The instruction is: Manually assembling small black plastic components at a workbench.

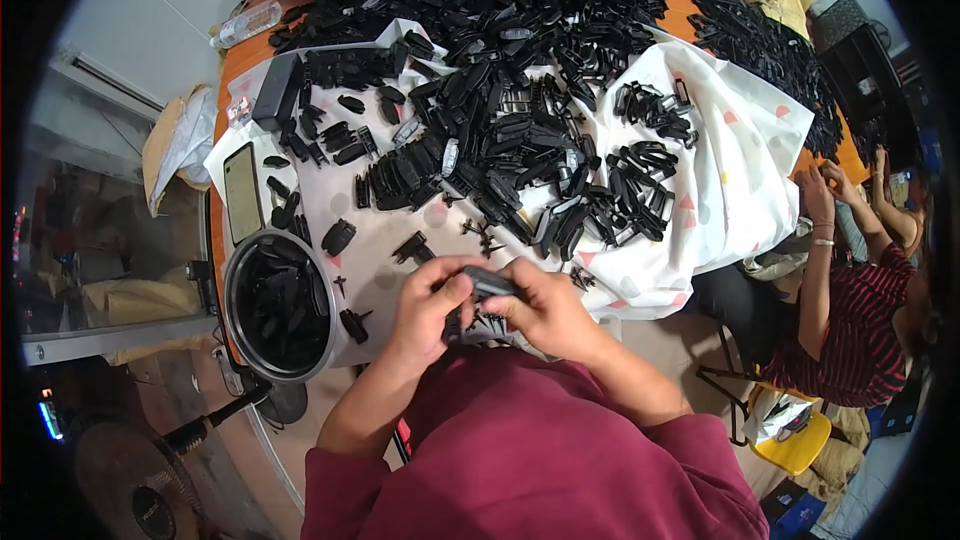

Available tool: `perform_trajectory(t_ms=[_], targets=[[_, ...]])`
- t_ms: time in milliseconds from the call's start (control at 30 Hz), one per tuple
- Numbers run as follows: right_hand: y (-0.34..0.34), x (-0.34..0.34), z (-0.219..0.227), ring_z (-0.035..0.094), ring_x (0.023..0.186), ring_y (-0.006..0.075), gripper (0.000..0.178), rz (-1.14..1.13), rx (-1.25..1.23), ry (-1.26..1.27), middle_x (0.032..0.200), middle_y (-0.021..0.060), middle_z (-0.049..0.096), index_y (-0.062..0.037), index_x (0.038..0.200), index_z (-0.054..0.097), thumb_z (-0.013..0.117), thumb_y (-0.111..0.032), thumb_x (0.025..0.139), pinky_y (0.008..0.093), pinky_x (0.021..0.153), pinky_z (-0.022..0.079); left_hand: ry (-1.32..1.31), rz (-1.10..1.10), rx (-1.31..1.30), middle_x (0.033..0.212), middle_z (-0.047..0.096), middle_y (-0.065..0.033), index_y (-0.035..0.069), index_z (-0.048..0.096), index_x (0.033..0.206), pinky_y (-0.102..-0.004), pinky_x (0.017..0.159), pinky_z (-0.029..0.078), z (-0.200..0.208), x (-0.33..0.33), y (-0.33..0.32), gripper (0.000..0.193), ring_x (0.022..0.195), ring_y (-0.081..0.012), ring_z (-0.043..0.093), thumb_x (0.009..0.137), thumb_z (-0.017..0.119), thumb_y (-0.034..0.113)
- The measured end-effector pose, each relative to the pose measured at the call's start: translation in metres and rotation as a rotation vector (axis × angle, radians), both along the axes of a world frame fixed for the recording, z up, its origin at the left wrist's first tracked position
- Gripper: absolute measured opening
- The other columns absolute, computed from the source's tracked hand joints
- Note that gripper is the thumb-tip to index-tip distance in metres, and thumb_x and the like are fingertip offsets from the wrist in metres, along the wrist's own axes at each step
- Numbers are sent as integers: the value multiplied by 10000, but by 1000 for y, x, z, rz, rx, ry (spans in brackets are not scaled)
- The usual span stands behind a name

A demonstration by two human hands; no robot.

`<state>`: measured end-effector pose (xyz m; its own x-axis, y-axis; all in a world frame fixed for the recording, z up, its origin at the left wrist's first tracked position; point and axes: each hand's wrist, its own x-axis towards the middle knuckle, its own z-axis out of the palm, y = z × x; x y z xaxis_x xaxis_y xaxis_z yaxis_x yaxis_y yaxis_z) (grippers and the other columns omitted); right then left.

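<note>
Close to my body, at the near edge of the table, both hands are closed around one small dark plastic part [491, 284]. My left hand [428, 308] pinches its left end with thumb and fingers. My right hand [548, 308] grips the other end, its thumb underneath. Fingers cover much of the part, so its exact kind cannot be told. Just beyond my hands, a black piece [412, 247] and several small spiky black pieces [482, 236] lie on the white patterned cloth [385, 280]. Farther off, a dense heap of black plastic parts [480, 140] covers the cloth.
Left of my hands stands a round metal bowl [232, 342] holding black parts. Behind it lie a phone [242, 193] and a dark box [277, 92]. A clear bottle [246, 24] rests at the table's far left. Another person [850, 320] sits at the right; a fan [135, 480] stands lower left.
</note>
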<state>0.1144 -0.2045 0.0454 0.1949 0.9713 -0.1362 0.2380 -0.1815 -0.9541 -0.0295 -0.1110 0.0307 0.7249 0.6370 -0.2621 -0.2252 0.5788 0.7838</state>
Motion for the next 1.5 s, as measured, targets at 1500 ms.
perform_trajectory(t_ms=[1500], targets=[[22,26,25,582,734,221,365,-85,570,-484,875,123,594,-25,1039,614,626,79,689,283,632,489,233,52,1027,898,591,-76,8,612,1027,-234,596,472,31,15,32,367,708,-118,560,680,725,46]])
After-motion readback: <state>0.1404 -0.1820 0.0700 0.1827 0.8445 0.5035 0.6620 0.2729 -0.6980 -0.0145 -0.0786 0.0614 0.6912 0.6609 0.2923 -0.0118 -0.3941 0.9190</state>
